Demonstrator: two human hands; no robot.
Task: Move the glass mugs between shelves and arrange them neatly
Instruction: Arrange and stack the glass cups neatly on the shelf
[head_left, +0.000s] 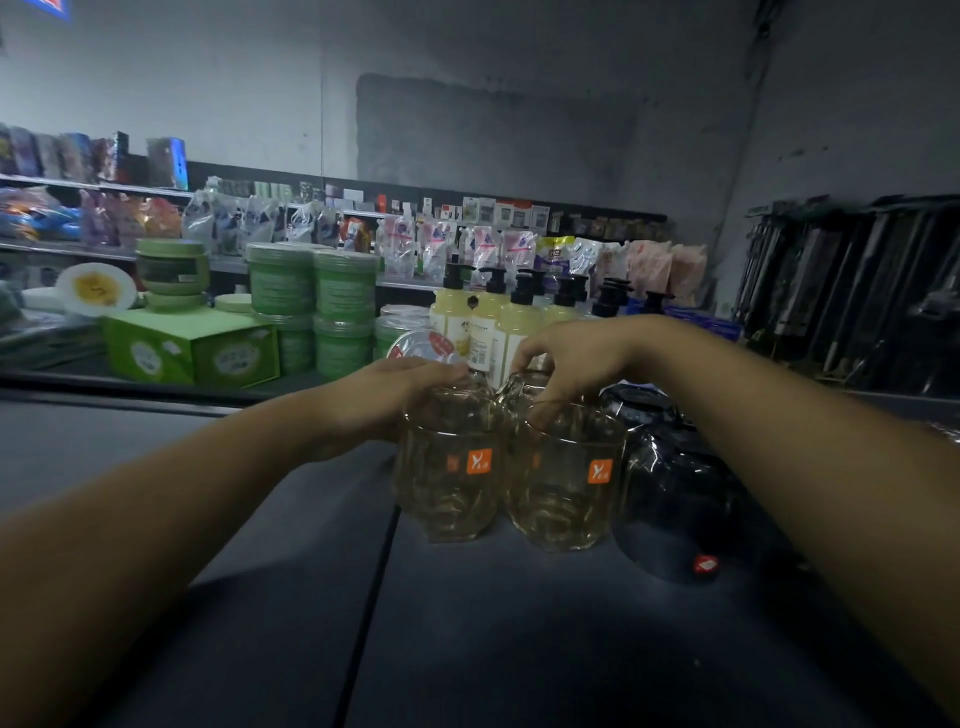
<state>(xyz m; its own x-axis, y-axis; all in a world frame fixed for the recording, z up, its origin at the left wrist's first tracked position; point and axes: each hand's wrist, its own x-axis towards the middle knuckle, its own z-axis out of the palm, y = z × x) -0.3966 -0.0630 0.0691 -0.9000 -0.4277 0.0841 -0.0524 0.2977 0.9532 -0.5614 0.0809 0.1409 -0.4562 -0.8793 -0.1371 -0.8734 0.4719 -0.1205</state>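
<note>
Dark shelf (467, 649) by pump bottles (514, 322): left hand (384, 400) grips left mug (447, 467), right hand (566, 364) pinches right mug (566, 483) by its rim; probably slick, breakable.

The left hand (395, 387) is gripping the left amber mug (449, 467); the right hand (574, 358) is pinching the right amber mug (569, 483) by its rim; both mugs are standing side by side on the dark shelf (467, 623).
</note>
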